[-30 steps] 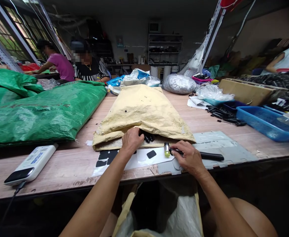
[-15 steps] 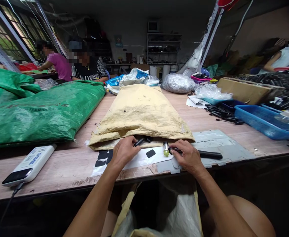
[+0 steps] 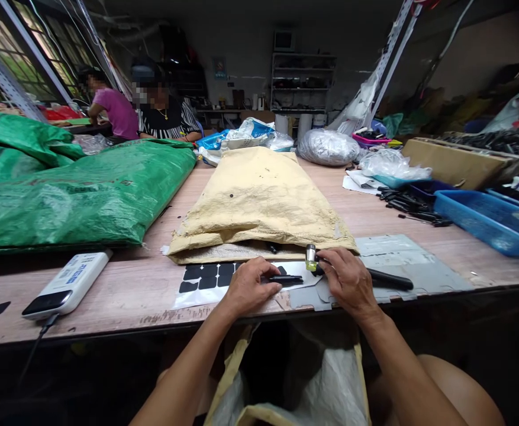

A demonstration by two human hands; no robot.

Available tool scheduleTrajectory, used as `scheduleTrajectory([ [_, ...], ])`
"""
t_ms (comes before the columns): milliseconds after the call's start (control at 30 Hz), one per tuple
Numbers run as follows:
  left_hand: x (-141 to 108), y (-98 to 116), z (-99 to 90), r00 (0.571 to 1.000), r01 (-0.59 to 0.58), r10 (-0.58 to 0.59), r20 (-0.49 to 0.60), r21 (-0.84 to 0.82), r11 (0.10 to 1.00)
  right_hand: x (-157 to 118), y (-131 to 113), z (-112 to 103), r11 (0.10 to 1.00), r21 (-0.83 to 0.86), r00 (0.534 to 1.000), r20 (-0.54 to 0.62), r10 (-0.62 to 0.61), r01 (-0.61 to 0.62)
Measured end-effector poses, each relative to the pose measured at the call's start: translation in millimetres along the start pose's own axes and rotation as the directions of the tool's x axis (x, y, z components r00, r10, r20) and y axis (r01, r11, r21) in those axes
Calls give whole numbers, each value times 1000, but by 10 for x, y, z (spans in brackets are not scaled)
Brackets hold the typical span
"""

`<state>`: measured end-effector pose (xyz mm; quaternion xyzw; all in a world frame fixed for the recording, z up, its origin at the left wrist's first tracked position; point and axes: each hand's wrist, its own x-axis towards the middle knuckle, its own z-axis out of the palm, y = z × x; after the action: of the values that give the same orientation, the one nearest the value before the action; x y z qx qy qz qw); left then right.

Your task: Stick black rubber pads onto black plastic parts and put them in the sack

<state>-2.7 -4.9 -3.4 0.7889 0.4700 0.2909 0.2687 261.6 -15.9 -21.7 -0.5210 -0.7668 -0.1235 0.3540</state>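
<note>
My left hand (image 3: 251, 285) is closed on a slim black part (image 3: 289, 278), which lies level over a white sheet (image 3: 206, 297) with rounded black patches. My right hand (image 3: 347, 277) pinches a small metal and yellow-green cylinder (image 3: 311, 258) by a dark piece at its side. Beneath that hand a long black rod (image 3: 390, 280) rests on a grey board (image 3: 419, 269). Just beyond both hands lies a yellow sack (image 3: 263, 201), its mouth towards me and slightly open, with a black piece (image 3: 273, 248) showing inside.
Green sacks (image 3: 86, 189) and a white power bank (image 3: 66, 284) with a cable are on the left. Black parts (image 3: 414, 207) and a blue tray (image 3: 485, 222) lie to the right. An open sack (image 3: 281, 414) is below the table edge (image 3: 121, 331). Other people sit further back.
My left hand has drawn back from the sack's mouth towards the right, bringing the black part over the sheet. My right hand still holds the cylinder. The whole view has shifted slightly.
</note>
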Motion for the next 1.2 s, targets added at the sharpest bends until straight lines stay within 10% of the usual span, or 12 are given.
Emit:
scheduleTrajectory([
  [567,15,10,-39,997,67,-66,27,-50,996,122,-743,-162,956,280,995,26,-95,85],
  [1200,11,11,-22,998,68,-67,17,-55,996,108,-516,-226,966,249,994,97,44,-67],
])
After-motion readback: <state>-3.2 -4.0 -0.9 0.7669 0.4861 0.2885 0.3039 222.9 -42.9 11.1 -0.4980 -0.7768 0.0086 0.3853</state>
